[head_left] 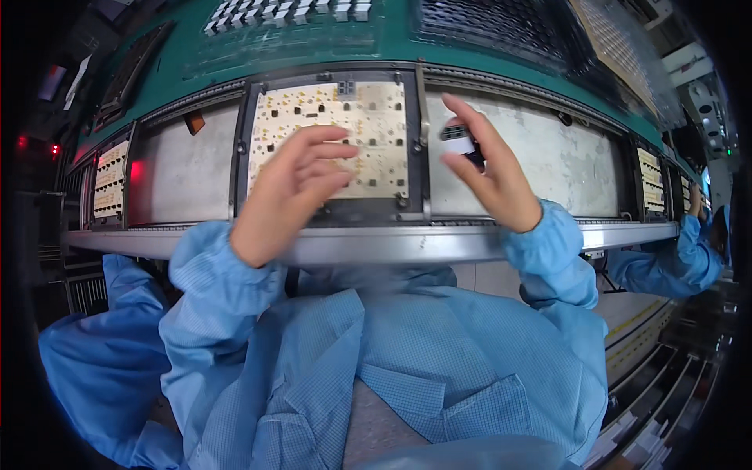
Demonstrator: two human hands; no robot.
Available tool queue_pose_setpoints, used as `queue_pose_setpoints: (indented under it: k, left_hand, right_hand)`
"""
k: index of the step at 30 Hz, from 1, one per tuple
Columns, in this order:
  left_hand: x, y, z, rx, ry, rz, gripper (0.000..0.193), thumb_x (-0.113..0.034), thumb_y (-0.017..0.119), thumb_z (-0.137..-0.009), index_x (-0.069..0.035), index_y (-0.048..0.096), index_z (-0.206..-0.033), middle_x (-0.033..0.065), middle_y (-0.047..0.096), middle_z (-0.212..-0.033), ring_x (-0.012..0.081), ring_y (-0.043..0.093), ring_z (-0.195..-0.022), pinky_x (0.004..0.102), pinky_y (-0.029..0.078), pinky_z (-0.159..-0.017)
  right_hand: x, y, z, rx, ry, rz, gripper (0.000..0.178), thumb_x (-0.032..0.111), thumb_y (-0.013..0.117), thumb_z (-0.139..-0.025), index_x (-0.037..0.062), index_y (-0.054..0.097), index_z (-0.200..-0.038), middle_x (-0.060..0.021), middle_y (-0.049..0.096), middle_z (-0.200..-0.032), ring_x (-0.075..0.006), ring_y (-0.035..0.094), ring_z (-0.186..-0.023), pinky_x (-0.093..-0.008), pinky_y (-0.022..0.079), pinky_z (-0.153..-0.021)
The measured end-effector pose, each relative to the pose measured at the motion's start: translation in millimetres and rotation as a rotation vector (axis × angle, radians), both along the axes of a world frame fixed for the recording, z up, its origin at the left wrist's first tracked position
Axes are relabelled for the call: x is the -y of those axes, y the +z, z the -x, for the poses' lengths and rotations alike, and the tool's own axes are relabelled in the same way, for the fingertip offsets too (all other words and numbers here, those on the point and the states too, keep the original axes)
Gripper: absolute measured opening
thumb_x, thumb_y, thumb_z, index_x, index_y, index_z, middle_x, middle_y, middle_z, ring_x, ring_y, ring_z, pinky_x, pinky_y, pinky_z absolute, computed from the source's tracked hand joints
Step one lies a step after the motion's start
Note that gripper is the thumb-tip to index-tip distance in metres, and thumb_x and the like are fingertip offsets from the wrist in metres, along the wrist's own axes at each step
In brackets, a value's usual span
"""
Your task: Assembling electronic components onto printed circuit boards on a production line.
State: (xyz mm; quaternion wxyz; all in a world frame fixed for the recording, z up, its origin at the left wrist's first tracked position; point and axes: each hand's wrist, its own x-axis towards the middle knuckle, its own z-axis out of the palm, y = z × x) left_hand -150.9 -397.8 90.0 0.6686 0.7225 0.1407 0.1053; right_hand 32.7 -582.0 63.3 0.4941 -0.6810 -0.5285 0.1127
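A cream circuit board panel (290, 110) with small yellow and black parts lies in a dark frame (244, 149) before me. Over its lower left part hovers my left hand (301, 168), slightly blurred, its fingers loosely bent and apart with nothing visible in them. A dark grey block-shaped component (346, 88) sits at the panel's top edge. To the right of the frame, my right hand (493, 168) holds a small white block-shaped component with a dark, holed end (457, 142) between thumb and fingers, above a pale metal plate. Part of that component is hidden by the hand.
Rows of white and grey block components (286, 12) stand on the green mat (392, 39) at the back. A black tray (486, 31) lies at the back right. A metal rail (392, 244) borders the line's near edge. Another person's blue sleeve (681, 254) shows at far right.
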Motion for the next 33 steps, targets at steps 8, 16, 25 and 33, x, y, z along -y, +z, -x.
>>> queue_pose_setpoints:
  k: [8,16,25,33]
  left_hand:
    - [64,12,-39,0.133,-0.061,0.073,0.044,0.001,0.068,-0.077,0.002,0.044,-0.114,0.0109,0.057,-0.100,0.0160,0.058,-0.096,0.0262,0.048,-0.085]
    - [8,4,-32,0.031,0.049,-0.551,0.030,-0.005,0.069,-0.076,0.000,0.057,-0.103,0.0081,0.061,-0.102,0.0156,0.059,-0.092,0.0278,0.048,-0.085]
    - [-53,-6,-48,-0.085,0.051,-0.614,0.030,-0.003,0.068,-0.075,-0.001,0.060,-0.104,0.0110,0.062,-0.101,0.0215,0.061,-0.090,0.0299,0.049,-0.082]
    - [-64,5,-59,-0.054,0.022,-0.761,0.029,-0.004,0.070,-0.070,-0.004,0.062,-0.098,0.0117,0.061,-0.093,0.0264,0.058,-0.089,0.0324,0.046,-0.079]
  right_hand:
    - [7,17,20,0.542,-0.205,-0.177,0.073,0.003,0.078,-0.058,0.0122,0.050,-0.124,-0.0070,0.062,-0.097,-0.0217,0.059,-0.077,-0.0289,0.048,-0.064]
    - [10,18,13,0.211,-0.166,-0.017,0.058,0.008,0.073,-0.068,0.0057,0.049,-0.121,-0.0120,0.053,-0.107,-0.0207,0.053,-0.079,-0.0281,0.045,-0.065]
    - [-26,-3,-237,0.522,-0.493,-0.034,0.020,0.014,0.051,-0.091,0.0035,0.059,-0.105,-0.0096,0.060,-0.093,-0.0186,0.056,-0.086,-0.0306,0.044,-0.075]
    - [-63,35,-241,0.751,-0.805,0.519,0.023,0.026,0.069,-0.073,0.0058,0.066,-0.083,-0.0146,0.062,-0.086,-0.0329,0.060,-0.082,-0.0413,0.047,-0.072]
